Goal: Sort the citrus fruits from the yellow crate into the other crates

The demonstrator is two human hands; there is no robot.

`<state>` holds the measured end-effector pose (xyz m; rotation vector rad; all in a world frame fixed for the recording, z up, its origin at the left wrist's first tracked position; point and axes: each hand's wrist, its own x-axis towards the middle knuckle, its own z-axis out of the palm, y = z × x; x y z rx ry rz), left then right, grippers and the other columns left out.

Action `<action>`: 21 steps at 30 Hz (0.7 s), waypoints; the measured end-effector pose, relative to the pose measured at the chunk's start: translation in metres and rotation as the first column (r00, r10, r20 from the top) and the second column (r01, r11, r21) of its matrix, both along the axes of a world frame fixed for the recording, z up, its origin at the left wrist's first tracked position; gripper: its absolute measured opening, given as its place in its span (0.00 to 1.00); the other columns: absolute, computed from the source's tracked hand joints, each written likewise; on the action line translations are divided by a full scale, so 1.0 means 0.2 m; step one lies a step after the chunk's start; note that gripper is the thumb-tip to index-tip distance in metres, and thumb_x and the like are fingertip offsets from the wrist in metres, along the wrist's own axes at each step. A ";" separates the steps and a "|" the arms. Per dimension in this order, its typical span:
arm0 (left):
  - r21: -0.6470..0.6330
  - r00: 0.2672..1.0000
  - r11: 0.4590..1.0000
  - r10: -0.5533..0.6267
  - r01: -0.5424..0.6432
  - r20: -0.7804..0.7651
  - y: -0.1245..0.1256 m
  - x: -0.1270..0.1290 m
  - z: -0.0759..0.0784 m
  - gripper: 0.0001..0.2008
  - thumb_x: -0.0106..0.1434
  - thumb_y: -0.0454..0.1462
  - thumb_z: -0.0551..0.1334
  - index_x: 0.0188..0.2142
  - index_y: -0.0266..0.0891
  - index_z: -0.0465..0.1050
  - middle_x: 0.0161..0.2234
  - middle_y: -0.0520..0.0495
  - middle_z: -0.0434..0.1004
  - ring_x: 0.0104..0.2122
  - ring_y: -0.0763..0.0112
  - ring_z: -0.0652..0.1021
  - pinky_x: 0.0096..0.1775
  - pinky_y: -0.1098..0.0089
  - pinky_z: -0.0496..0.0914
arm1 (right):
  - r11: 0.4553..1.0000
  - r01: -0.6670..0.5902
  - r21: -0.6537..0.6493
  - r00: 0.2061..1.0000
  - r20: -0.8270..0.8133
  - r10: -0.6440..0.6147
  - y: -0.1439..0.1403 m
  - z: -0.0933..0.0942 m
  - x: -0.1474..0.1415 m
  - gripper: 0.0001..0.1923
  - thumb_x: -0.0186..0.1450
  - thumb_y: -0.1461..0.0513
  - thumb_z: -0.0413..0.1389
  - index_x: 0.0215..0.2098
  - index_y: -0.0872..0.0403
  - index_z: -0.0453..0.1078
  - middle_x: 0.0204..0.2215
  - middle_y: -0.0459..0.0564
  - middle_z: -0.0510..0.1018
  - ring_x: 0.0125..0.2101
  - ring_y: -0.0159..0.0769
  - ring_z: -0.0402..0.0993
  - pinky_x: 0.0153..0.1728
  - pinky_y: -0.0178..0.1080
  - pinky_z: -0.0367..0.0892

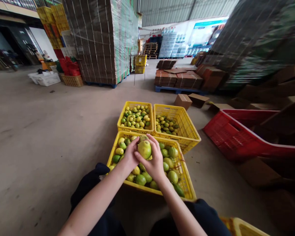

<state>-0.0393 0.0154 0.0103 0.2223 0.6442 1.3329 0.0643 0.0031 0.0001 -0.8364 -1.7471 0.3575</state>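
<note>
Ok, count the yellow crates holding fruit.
3. Nearest crate under both hands; far left crate; far right crate. Another yellow corner shows bottom right, contents hidden.

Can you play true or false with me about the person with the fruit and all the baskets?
1. Both hands hold one fruit together. True: the left hand and right hand wrap around a yellow-green fruit.
2. The fruit is held over a red crate. False: it is over the near yellow crate, which is full of green and yellow fruit.
3. Two more yellow crates sit side by side behind the near one. True: the far left crate and the far right crate both hold fruit.
4. The red crate is full of fruit. False: no fruit shows in it.
5. The crates stand on a table. False: they sit on the concrete floor.
</note>
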 end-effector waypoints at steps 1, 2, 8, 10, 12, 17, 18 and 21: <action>0.006 1.000 1.000 -0.008 0.008 -0.007 0.00 0.00 0.02 0.08 0.60 0.40 0.64 0.31 0.36 0.74 0.28 0.46 0.78 0.35 0.64 0.80 0.40 0.68 0.73 | 0.999 0.034 0.004 0.998 -0.047 -0.034 0.01 0.01 0.00 0.24 0.60 0.56 0.63 0.52 0.51 0.65 0.54 0.60 0.71 0.54 0.49 0.70 0.54 0.53 0.67; 0.015 1.000 1.000 -0.014 0.014 -0.018 0.00 -0.01 0.04 0.10 0.61 0.42 0.64 0.32 0.36 0.74 0.30 0.45 0.79 0.36 0.64 0.80 0.41 0.68 0.73 | 0.997 0.071 -0.008 0.993 -0.091 -0.072 0.02 0.03 0.01 0.24 0.60 0.56 0.63 0.52 0.51 0.65 0.51 0.58 0.73 0.52 0.47 0.71 0.52 0.51 0.68; 0.264 0.924 0.923 0.334 -0.280 -0.188 0.01 -0.06 0.08 0.18 0.53 0.44 0.71 0.41 0.42 0.71 0.40 0.50 0.76 0.42 0.69 0.76 0.45 0.70 0.71 | 0.971 0.147 -0.187 0.978 -0.119 -0.171 0.11 0.08 0.10 0.21 0.58 0.57 0.63 0.48 0.51 0.67 0.45 0.51 0.77 0.46 0.45 0.74 0.49 0.48 0.69; 0.411 0.854 0.858 0.439 -0.307 -0.280 0.00 -0.07 0.08 0.23 0.50 0.42 0.74 0.43 0.44 0.70 0.43 0.51 0.74 0.44 0.71 0.75 0.48 0.71 0.69 | 0.962 0.155 -0.224 0.978 -0.103 -0.182 0.12 0.08 0.12 0.22 0.56 0.57 0.63 0.48 0.51 0.68 0.44 0.50 0.77 0.44 0.45 0.75 0.48 0.49 0.69; 0.512 0.797 0.816 0.487 -0.268 -0.358 -0.01 -0.08 0.09 0.24 0.47 0.41 0.75 0.42 0.43 0.69 0.44 0.50 0.73 0.45 0.71 0.74 0.50 0.71 0.67 | 0.958 0.149 -0.244 0.978 -0.104 -0.179 0.12 0.08 0.12 0.23 0.56 0.57 0.63 0.48 0.51 0.67 0.44 0.50 0.77 0.43 0.44 0.75 0.47 0.49 0.70; 0.558 0.795 0.811 0.451 -0.176 -0.405 -0.05 -0.06 0.13 0.27 0.41 0.33 0.77 0.39 0.43 0.68 0.45 0.50 0.72 0.44 0.70 0.74 0.47 0.72 0.68 | 0.966 0.131 -0.225 0.976 -0.141 -0.166 0.11 0.07 0.10 0.23 0.55 0.58 0.63 0.46 0.50 0.63 0.42 0.49 0.76 0.41 0.42 0.74 0.44 0.46 0.70; 0.548 0.810 0.819 0.433 -0.170 -0.396 -0.06 -0.05 0.14 0.26 0.40 0.31 0.77 0.38 0.42 0.68 0.44 0.50 0.72 0.44 0.70 0.75 0.46 0.73 0.68 | 0.965 0.129 -0.228 0.974 -0.155 -0.167 0.11 0.06 0.10 0.23 0.55 0.59 0.64 0.46 0.50 0.62 0.41 0.49 0.75 0.41 0.42 0.74 0.44 0.46 0.70; 0.507 0.849 0.843 0.393 -0.180 -0.352 -0.07 -0.03 0.16 0.24 0.40 0.26 0.75 0.36 0.41 0.70 0.43 0.50 0.75 0.42 0.72 0.75 0.47 0.74 0.67 | 0.956 0.092 -0.278 0.961 -0.226 -0.158 0.11 0.05 0.10 0.24 0.54 0.58 0.65 0.44 0.49 0.60 0.40 0.48 0.73 0.40 0.40 0.73 0.43 0.44 0.70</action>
